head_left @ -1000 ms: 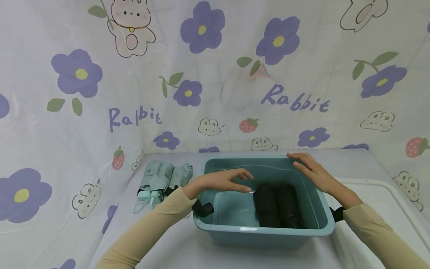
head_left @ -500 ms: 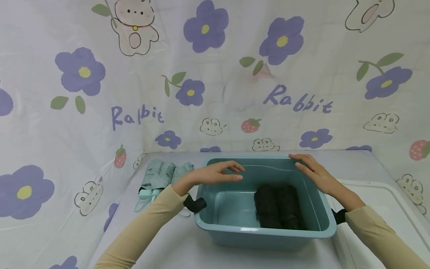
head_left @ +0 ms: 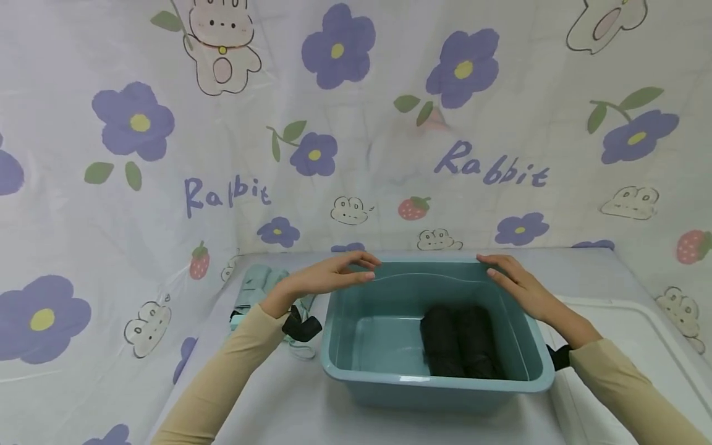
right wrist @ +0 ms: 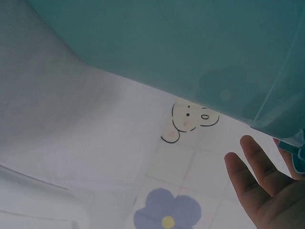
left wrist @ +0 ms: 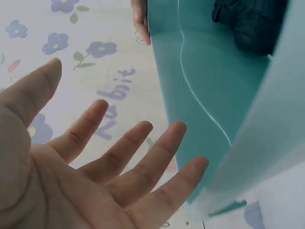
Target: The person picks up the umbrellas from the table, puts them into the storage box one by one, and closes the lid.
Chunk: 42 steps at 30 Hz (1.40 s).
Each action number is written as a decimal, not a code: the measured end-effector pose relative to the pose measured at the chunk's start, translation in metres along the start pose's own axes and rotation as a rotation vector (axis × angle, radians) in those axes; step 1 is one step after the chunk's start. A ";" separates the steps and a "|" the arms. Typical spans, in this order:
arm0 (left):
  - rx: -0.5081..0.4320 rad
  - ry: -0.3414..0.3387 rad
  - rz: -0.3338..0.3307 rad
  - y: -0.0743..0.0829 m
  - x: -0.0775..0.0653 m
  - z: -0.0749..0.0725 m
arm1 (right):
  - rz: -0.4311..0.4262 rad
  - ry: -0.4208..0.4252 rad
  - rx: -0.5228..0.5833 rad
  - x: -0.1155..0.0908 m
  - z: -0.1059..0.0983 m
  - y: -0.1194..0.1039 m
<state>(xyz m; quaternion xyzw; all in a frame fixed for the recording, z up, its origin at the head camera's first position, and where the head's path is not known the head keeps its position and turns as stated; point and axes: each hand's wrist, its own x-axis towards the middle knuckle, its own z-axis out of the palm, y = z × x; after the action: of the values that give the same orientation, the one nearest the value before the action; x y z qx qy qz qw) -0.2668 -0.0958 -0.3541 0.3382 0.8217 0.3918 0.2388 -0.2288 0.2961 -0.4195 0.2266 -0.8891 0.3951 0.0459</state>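
The left fingers (left wrist: 157, 148) are released, spread and holding nothing; in the left wrist view the palm faces the camera. This left hand (head_left: 319, 276) hovers at ten o'clock of the tub's middle, near the rim; whether a fingertip touches there, I cannot tell. The right fingers (right wrist: 252, 167) are relaxed and nearly straight, not clenched. That right hand (head_left: 523, 289) rests on the far corner at two o'clock, thumb toward the inside.

Between the hands, the blue-green tub (head_left: 423, 395) stands upright on the desk (head_left: 289, 405). Inside it, toward four o'clock, two black bundles lie side by side and touching, a left one (head_left: 441, 340) and a right one (head_left: 479, 340). Outside at nine to ten o'clock lie pale green folded bundles (head_left: 254, 287), partly hidden by the left arm. At three to four o'clock lies a flat white panel (head_left: 623, 346) with a raised edge. At twelve o'clock hangs a white curtain (head_left: 378, 111) with purple flowers and rabbits.
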 end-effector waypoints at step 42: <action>0.103 0.412 0.013 -0.104 -0.032 -0.002 | 0.016 -0.002 0.017 0.000 -0.002 -0.001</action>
<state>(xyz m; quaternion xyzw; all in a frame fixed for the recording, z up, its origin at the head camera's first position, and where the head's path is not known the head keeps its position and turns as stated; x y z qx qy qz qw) -0.2855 -0.1688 -0.4329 0.2681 0.8698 0.4118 0.0454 -0.2285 0.2974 -0.4178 0.2202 -0.8874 0.4030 0.0401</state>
